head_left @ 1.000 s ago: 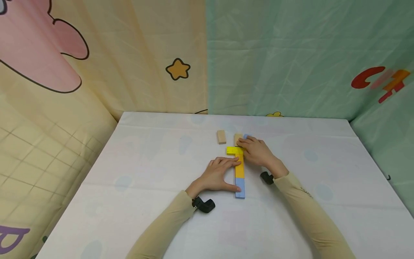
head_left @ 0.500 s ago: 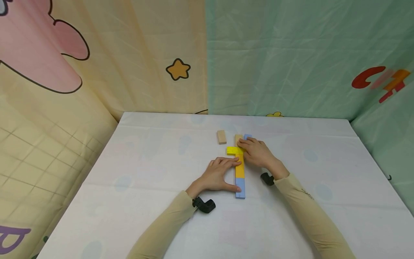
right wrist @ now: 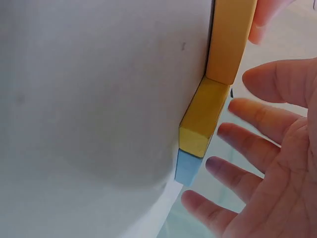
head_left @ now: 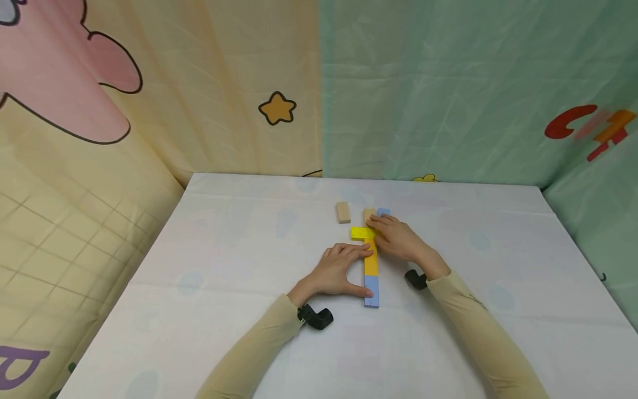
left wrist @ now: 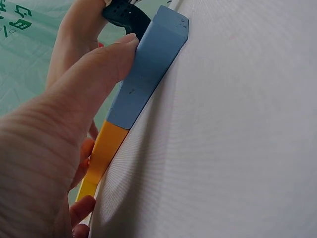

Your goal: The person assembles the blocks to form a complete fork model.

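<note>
A row of flat blocks runs away from me on the white table [head_left: 224, 260]: a blue block [head_left: 371, 293] nearest, then an orange block [head_left: 370, 261]. A yellow block [head_left: 360, 233] lies crosswise beyond them. My left hand [head_left: 349, 266] lies against the row's left side, thumb [left wrist: 116, 57] on the blue block [left wrist: 148, 69], fingers on the orange block [left wrist: 101, 153]. My right hand [head_left: 394, 235] touches the yellow block's right end. In the right wrist view its fingers [right wrist: 262, 148] are straight and spread beside the yellow block [right wrist: 203, 116].
A tan block [head_left: 369, 215] and a second blue block [head_left: 384, 211] lie just beyond the right hand. Another tan block [head_left: 342, 212] sits apart to the left. Printed cloth walls enclose the table at the back and on both sides.
</note>
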